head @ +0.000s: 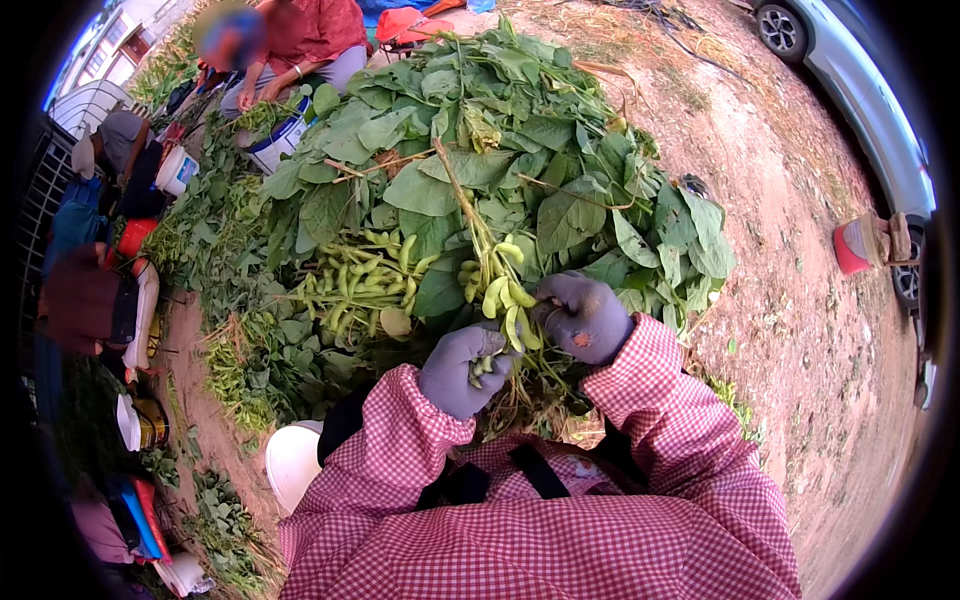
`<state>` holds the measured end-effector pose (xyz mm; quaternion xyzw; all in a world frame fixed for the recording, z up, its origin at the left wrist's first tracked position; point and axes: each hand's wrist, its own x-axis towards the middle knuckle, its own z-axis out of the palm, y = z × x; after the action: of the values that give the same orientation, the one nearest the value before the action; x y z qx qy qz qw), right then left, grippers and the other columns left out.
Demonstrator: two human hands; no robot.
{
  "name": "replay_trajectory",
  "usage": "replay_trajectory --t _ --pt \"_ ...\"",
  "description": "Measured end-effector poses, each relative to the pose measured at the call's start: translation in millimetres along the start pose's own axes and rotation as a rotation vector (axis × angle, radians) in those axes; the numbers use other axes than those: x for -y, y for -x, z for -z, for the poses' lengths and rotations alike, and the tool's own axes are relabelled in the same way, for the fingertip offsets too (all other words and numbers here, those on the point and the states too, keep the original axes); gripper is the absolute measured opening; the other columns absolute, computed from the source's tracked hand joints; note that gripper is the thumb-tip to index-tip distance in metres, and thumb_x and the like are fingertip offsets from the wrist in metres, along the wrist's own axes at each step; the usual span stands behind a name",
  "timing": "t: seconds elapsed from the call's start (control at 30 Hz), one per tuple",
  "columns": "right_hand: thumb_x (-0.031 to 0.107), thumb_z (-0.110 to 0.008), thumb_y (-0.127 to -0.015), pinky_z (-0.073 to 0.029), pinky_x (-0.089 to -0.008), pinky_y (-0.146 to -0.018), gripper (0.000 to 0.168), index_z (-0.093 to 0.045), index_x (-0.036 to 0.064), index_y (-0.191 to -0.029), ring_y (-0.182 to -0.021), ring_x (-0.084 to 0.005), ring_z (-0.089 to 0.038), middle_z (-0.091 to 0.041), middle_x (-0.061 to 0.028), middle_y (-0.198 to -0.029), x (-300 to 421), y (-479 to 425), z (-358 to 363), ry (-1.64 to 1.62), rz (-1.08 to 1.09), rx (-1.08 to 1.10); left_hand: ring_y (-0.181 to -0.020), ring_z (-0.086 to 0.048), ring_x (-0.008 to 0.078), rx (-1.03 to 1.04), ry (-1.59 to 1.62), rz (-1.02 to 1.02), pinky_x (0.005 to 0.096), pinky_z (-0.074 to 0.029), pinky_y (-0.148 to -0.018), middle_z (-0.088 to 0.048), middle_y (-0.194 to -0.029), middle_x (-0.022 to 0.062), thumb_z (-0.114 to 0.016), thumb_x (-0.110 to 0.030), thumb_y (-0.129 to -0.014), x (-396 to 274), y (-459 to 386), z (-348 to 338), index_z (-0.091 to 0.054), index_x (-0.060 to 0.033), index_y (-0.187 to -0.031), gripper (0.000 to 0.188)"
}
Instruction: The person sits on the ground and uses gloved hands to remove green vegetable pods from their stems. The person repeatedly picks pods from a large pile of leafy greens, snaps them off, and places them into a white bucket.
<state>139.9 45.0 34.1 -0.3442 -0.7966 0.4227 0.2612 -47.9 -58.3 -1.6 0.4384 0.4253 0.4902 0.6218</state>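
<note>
Both of my hands wear grey gloves and meet at a soybean stalk [472, 210] with green pods [504, 296] clustered at its lower end. My left hand [466, 369] is curled around several loose green pods, its thumb and forefinger at the hanging pods. Just right of the cluster, my right hand [585, 316] is closed with its fingertips at the stem; the glove has a worn reddish patch. Beneath the stalk rises a large heap of leafy soybean plants [555, 135]. More pods on stems [360, 277] lie on the heap to the left.
A white bucket [291, 461] stands by my left side. Beyond the heap, a person in a red top [322, 30] sits at a white-and-blue bucket [281, 146]. Other people and buckets line the left side. At right are bare ground, a pink bucket [853, 244] and a parked car [862, 97].
</note>
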Motion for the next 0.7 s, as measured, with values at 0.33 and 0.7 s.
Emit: replay_trajectory --t 0.33,0.7 --pt "0.004 -0.06 -0.087 -0.046 -0.0266 -0.061 0.011 -0.063 -0.003 -0.095 -0.068 -0.0138 -0.057 -0.062 -0.0076 -0.077 19.2 39.3 -65.6 -0.105 -0.018 -0.03 -0.048 -0.04 0.0098 -0.572 0.675 -0.118 0.0189 -0.033 -0.04 -0.061 -0.085 0.0115 -0.049 -0.014 -0.09 -39.7 309.5 159.9 -0.058 0.0055 -0.101 0.024" --pt "0.01 -0.062 -0.087 -0.044 -0.0247 -0.058 0.014 -0.063 -0.003 -0.093 -0.064 -0.0102 -0.055 -0.062 -0.0046 -0.072 36.3 42.5 -84.1 -0.047 0.088 -0.006 -0.095 -0.059 0.0151 -0.99 -0.354 -0.247 0.0252 -0.047 -0.08 -0.061 -0.112 0.0121 -0.063 -0.003 -0.084 -72.1 222.3 94.3 -0.064 0.0071 -0.105 0.023"
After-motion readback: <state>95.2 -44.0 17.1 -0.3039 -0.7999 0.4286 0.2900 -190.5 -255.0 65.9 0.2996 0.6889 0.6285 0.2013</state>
